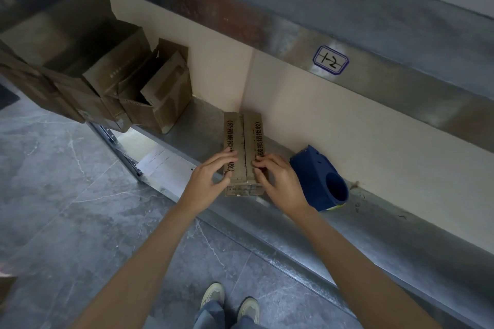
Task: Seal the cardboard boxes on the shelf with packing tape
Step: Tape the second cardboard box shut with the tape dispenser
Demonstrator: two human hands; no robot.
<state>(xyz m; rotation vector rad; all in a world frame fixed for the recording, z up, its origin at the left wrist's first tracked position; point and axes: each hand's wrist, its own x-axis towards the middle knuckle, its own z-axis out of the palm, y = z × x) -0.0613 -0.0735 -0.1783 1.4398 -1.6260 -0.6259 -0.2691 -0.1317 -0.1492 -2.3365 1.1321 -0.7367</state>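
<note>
Small cardboard box (242, 141) sitting on metal shelf (307, 224), long axis running away from me toward back wall, near end at shelf's front edge. Flaps closed, centre seam following same axis, printed text running along it. My left hand (207, 181) pressing left flap, my right hand (280, 184) pressing right flap; fingers spread flat, not clenched. Blue tape dispenser (319, 177) lying just right of box, beside right hand. Opened boxes (139, 80) crowding shelf's left end.
</note>
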